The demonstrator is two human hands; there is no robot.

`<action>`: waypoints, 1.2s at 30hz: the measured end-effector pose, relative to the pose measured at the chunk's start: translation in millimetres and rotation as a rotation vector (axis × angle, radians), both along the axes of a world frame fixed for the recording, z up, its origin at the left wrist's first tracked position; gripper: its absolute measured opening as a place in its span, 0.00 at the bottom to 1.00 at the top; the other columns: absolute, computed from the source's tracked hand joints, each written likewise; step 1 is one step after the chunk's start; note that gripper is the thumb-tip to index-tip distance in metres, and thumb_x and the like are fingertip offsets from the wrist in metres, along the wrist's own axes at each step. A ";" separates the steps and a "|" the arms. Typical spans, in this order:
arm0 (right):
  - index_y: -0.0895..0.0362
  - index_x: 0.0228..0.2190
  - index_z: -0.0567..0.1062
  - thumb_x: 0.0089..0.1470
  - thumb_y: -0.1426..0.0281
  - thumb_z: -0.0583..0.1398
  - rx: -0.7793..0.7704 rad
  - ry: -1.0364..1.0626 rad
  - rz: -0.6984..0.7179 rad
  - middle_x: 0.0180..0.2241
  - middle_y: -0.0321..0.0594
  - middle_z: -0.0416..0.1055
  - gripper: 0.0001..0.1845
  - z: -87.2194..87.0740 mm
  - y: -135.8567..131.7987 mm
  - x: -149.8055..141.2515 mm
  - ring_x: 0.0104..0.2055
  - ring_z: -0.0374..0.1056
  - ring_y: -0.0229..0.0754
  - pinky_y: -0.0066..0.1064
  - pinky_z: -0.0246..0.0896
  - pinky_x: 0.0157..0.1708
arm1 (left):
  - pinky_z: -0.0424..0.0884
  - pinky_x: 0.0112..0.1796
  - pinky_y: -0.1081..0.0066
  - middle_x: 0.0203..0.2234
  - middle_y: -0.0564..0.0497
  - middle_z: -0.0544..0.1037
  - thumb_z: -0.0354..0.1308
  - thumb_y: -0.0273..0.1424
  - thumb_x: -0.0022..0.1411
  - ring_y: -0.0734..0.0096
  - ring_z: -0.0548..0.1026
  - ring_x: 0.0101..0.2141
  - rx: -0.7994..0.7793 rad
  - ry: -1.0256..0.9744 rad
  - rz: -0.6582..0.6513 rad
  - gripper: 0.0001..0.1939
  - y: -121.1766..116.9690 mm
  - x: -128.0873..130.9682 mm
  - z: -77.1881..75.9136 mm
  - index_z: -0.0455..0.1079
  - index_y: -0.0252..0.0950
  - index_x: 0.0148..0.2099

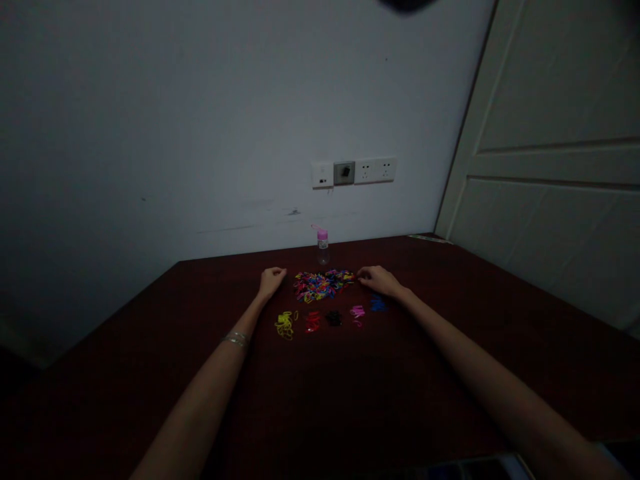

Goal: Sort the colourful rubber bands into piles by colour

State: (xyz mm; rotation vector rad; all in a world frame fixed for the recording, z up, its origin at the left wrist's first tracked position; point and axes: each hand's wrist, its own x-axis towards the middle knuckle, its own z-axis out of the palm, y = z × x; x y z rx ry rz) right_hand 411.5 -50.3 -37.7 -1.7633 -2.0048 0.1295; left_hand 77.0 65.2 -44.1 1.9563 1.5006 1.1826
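Observation:
A mixed heap of small coloured rubber bands [320, 285] lies on the dark red table. My left hand [273, 277] rests just left of the heap, its fingers curled closed, with nothing visible in them. At the heap's right edge, my right hand [379, 279] has its fingertips pinched together; what is between them is too small to make out. In front lie separate groups by colour: yellow bands [285, 325], red bands [313, 321], black bands [333, 318], pink bands [357, 313] and blue bands [377, 303], the blue ones below my right hand.
A clear bottle [323, 255] with a pink cap stands behind the heap. Wall sockets [375, 170] are set above the table's back edge. A thin strip [430, 239] lies at the back right, near a white door [550, 167]. A shiny flat object [480, 469] shows at the bottom.

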 end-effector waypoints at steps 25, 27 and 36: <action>0.55 0.32 0.75 0.49 0.66 0.55 0.019 0.038 0.001 0.28 0.39 0.73 0.10 -7.3 4.1 4.5 0.28 0.66 0.37 0.24 0.52 0.25 | 0.62 0.27 0.75 0.21 0.49 0.75 0.55 0.38 0.48 0.70 0.71 0.26 -0.032 -0.124 0.019 0.16 5.8 -4.1 -6.2 0.74 0.30 0.30; 0.55 0.32 0.75 0.49 0.67 0.55 0.016 0.035 0.003 0.29 0.39 0.73 0.11 -6.2 3.7 4.2 0.29 0.66 0.37 0.24 0.53 0.26 | 0.61 0.26 0.75 0.19 0.50 0.74 0.56 0.39 0.47 0.70 0.70 0.24 -0.031 -0.167 0.020 0.15 9.4 -5.2 -8.8 0.75 0.30 0.29; 0.59 0.32 0.75 0.48 0.66 0.54 0.061 0.111 0.055 0.26 0.39 0.71 0.13 1.1 0.2 3.1 0.26 0.64 0.37 0.25 0.53 0.26 | 0.55 0.20 0.77 0.12 0.54 0.68 0.58 0.38 0.45 0.76 0.63 0.17 -0.058 -0.361 0.057 0.15 14.5 -8.7 -10.8 0.74 0.29 0.29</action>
